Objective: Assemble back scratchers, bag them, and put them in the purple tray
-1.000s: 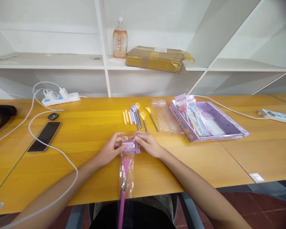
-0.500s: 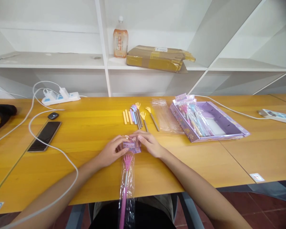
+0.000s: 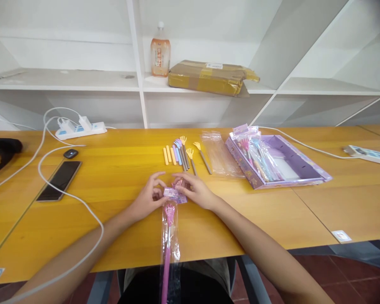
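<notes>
A pink back scratcher (image 3: 166,257) lies in a clear plastic bag, its handle end reaching past the table edge toward my lap. At the bag's top sits a folded purple cardboard header card (image 3: 171,194). My right hand (image 3: 199,192) pinches the card's right part between thumb and fingers. On the other side my left hand (image 3: 148,197) has its thumb tip at the card's left edge, with its fingers apart and curled. Beyond my hands lie several back scratchers with yellow, blue and purple heads (image 3: 190,154), grey rods showing, beside loose yellow handle sleeves (image 3: 165,156).
Flat clear plastic bags (image 3: 220,154) lie left of a purple display box (image 3: 259,182) holding packed back scratchers (image 3: 256,152). To the left are a phone (image 3: 60,181), a power strip (image 3: 82,130) and a white cable (image 3: 82,202). A bottle (image 3: 160,52) and taped carton (image 3: 205,78) occupy the shelf.
My left fingers have lifted off the header card and spread apart, leaving the thumb at its edge. My right fingers have drawn slightly back, and the bagged back scratcher has shifted slightly.
</notes>
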`<act>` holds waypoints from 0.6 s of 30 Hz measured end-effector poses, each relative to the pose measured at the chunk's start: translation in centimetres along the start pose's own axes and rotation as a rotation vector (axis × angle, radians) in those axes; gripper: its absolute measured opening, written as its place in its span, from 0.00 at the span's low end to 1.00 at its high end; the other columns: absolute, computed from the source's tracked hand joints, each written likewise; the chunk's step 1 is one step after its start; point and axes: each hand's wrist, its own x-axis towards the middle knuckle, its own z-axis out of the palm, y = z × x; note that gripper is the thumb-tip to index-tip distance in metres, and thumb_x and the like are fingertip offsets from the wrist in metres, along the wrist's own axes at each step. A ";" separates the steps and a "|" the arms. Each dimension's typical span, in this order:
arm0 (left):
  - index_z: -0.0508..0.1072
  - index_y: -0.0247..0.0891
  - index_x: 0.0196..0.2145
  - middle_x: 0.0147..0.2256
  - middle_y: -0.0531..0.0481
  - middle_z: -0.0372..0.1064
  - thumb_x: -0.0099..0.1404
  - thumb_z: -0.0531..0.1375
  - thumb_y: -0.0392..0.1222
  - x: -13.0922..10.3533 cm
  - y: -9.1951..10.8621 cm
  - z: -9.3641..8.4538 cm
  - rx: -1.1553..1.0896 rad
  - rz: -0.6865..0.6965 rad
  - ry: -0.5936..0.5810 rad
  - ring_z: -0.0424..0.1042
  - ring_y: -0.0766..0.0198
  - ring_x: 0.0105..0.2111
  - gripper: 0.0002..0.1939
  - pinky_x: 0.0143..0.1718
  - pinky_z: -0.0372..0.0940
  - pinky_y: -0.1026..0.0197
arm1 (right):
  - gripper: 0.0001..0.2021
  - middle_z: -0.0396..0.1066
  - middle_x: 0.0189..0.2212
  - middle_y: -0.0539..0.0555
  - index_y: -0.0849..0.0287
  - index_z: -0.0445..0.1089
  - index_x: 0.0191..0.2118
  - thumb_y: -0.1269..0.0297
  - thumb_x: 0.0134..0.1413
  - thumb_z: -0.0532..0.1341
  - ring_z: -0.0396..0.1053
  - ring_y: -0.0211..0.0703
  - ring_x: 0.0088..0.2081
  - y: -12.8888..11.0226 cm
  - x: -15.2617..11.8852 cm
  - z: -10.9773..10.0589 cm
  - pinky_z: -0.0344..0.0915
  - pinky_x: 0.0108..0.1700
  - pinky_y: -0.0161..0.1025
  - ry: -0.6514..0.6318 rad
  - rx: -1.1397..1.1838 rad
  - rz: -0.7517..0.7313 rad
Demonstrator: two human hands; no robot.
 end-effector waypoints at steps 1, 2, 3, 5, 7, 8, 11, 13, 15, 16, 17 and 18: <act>0.52 0.50 0.69 0.48 0.51 0.65 0.70 0.67 0.43 0.0 0.1 0.0 -0.016 -0.008 0.001 0.68 0.71 0.32 0.38 0.38 0.67 0.63 | 0.21 0.78 0.45 0.55 0.55 0.71 0.63 0.53 0.70 0.65 0.74 0.41 0.37 0.1 0.0 0.1 0.72 0.41 0.38 -0.013 -0.046 -0.006; 0.53 0.50 0.69 0.48 0.51 0.65 0.70 0.67 0.44 0.1 0.3 0.0 -0.030 -0.020 0.000 0.69 0.71 0.33 0.38 0.38 0.68 0.63 | 0.21 0.79 0.43 0.54 0.55 0.72 0.62 0.54 0.68 0.66 0.73 0.40 0.35 0.1 0.0 0.2 0.71 0.39 0.37 -0.029 -0.070 -0.004; 0.54 0.50 0.69 0.48 0.51 0.65 0.69 0.69 0.45 0.1 0.4 0.0 -0.040 -0.034 -0.005 0.70 0.70 0.33 0.39 0.38 0.68 0.62 | 0.21 0.79 0.40 0.53 0.56 0.72 0.61 0.54 0.67 0.67 0.72 0.38 0.32 0.1 0.0 0.3 0.70 0.37 0.36 -0.045 -0.080 0.003; 0.56 0.49 0.68 0.48 0.50 0.65 0.66 0.71 0.46 0.2 0.5 0.0 -0.058 -0.062 -0.022 0.72 0.69 0.35 0.39 0.40 0.69 0.62 | 0.21 0.78 0.37 0.52 0.57 0.74 0.59 0.54 0.67 0.67 0.69 0.37 0.28 0.2 -0.1 0.5 0.68 0.33 0.35 -0.062 -0.082 0.014; 0.60 0.47 0.66 0.48 0.50 0.66 0.67 0.70 0.49 0.3 0.4 0.0 -0.081 -0.079 -0.030 0.74 0.67 0.36 0.35 0.40 0.70 0.61 | 0.21 0.77 0.35 0.52 0.58 0.74 0.59 0.53 0.67 0.67 0.69 0.37 0.27 0.1 -0.1 0.6 0.67 0.32 0.34 -0.062 -0.079 0.008; 0.62 0.46 0.64 0.47 0.50 0.66 0.69 0.69 0.50 0.3 0.4 0.0 -0.090 -0.084 -0.026 0.75 0.66 0.37 0.32 0.40 0.70 0.61 | 0.21 0.77 0.35 0.52 0.58 0.75 0.58 0.52 0.67 0.67 0.69 0.36 0.27 0.1 -0.1 0.6 0.67 0.32 0.34 -0.063 -0.076 0.002; 0.65 0.44 0.62 0.45 0.51 0.67 0.72 0.65 0.51 0.4 0.3 0.0 -0.084 -0.089 0.009 0.76 0.64 0.38 0.26 0.40 0.71 0.61 | 0.21 0.75 0.32 0.50 0.58 0.75 0.57 0.51 0.67 0.67 0.68 0.37 0.26 -0.1 -0.1 0.5 0.65 0.31 0.34 -0.079 -0.076 -0.008; 0.65 0.43 0.61 0.44 0.51 0.68 0.71 0.66 0.51 0.4 0.3 0.1 -0.074 -0.095 0.019 0.76 0.64 0.37 0.26 0.40 0.71 0.61 | 0.19 0.74 0.29 0.49 0.59 0.75 0.57 0.52 0.68 0.66 0.67 0.37 0.26 -0.2 0.0 0.5 0.65 0.31 0.34 -0.090 -0.080 -0.007; 0.65 0.43 0.61 0.44 0.51 0.68 0.71 0.66 0.51 0.4 0.3 0.1 -0.082 -0.103 0.021 0.76 0.65 0.36 0.26 0.38 0.71 0.61 | 0.19 0.73 0.29 0.49 0.59 0.75 0.56 0.52 0.68 0.66 0.67 0.37 0.26 -0.3 0.0 0.4 0.64 0.31 0.34 -0.094 -0.074 0.001; 0.65 0.44 0.61 0.44 0.51 0.68 0.71 0.66 0.51 0.5 0.4 0.0 -0.089 -0.105 0.025 0.76 0.65 0.35 0.26 0.38 0.71 0.62 | 0.19 0.73 0.28 0.48 0.59 0.75 0.56 0.52 0.68 0.66 0.66 0.37 0.25 -0.3 0.0 0.4 0.64 0.30 0.34 -0.099 -0.068 0.009; 0.65 0.44 0.61 0.44 0.51 0.68 0.71 0.66 0.51 0.5 0.4 0.0 -0.095 -0.101 0.030 0.76 0.65 0.35 0.26 0.38 0.71 0.62 | 0.19 0.72 0.28 0.48 0.58 0.75 0.56 0.52 0.68 0.66 0.66 0.37 0.25 -0.4 0.0 0.4 0.63 0.30 0.34 -0.103 -0.063 0.019; 0.65 0.44 0.61 0.44 0.51 0.68 0.71 0.66 0.51 0.5 0.3 0.0 -0.100 -0.094 0.039 0.76 0.66 0.36 0.25 0.38 0.71 0.62 | 0.19 0.72 0.27 0.48 0.58 0.75 0.56 0.53 0.68 0.66 0.66 0.37 0.25 -0.4 0.0 0.4 0.63 0.30 0.34 -0.109 -0.060 0.028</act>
